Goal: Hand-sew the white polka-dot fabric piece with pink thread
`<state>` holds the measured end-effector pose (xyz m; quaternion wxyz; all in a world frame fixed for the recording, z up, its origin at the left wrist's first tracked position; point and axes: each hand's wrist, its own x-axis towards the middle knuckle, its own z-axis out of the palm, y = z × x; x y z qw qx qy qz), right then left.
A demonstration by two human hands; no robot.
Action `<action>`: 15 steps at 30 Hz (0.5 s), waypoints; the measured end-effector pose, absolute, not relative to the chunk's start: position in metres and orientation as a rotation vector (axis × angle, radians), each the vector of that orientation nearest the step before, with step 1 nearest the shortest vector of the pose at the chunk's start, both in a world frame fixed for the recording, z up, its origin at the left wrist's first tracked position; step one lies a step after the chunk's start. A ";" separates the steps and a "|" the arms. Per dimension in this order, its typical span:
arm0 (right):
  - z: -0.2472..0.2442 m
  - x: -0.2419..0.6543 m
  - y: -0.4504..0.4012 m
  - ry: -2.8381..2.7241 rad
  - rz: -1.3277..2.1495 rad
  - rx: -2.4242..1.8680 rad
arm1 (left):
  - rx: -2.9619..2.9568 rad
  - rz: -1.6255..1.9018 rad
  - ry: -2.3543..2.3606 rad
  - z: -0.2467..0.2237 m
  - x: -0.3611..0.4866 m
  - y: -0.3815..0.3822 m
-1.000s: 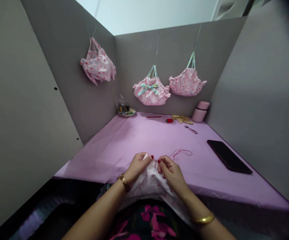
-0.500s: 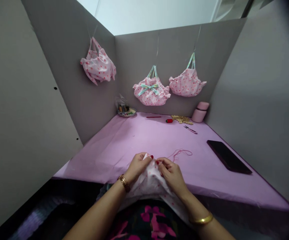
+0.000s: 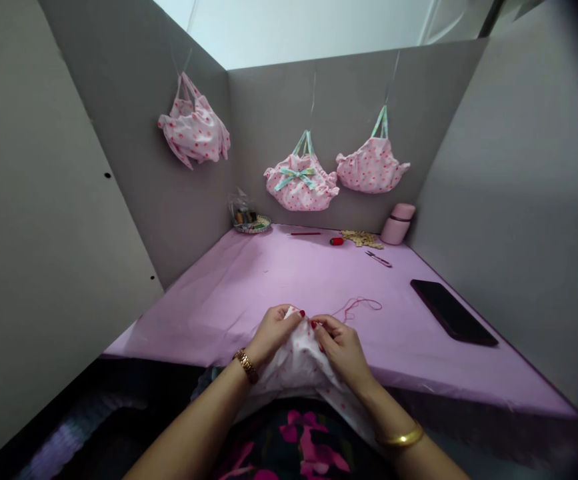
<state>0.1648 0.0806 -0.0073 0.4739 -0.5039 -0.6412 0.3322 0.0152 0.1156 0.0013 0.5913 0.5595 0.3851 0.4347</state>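
So the left hand [image 3: 275, 333] is mostly closed, thumb pressed down on a bunched bit of white cotton-looking fabric [image 3: 301, 357] with pinkish-red dots. The right hand [image 3: 339, 347] is curled into a pinch at the same folded peak; can't tell if there's a needle in there. The fabric sits at the middle of the bench's near edge, draping down in soft wrinkles over the lap.

Just past the right hand, a loopy tangle of thin red thread [image 3: 363, 304] lies on the smooth lilac cover of the bench [image 3: 289, 270]. Over by the right edge there's a flat, dark, glossy rectangular slab [image 3: 453, 312], kinda tilted along it.

Far right corner has a rounded pink bottle [image 3: 397, 225], then a lumpy beige knobbly piece [image 3: 361, 239], slim snips [image 3: 379, 259] and a stubby red spool [image 3: 337, 241]. A skinny red stick [image 3: 305, 234] lies along the far edge, and a round patterned dish [image 3: 253, 227] sits in the far left corner.
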 end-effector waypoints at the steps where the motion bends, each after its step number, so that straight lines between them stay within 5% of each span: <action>1: -0.007 0.165 0.080 -1.573 0.812 -1.234 | 1.302 1.011 0.897 0.001 0.015 0.116; 15: -0.004 0.164 0.082 -1.602 0.763 -1.264 | 1.355 1.002 0.903 0.000 0.014 0.117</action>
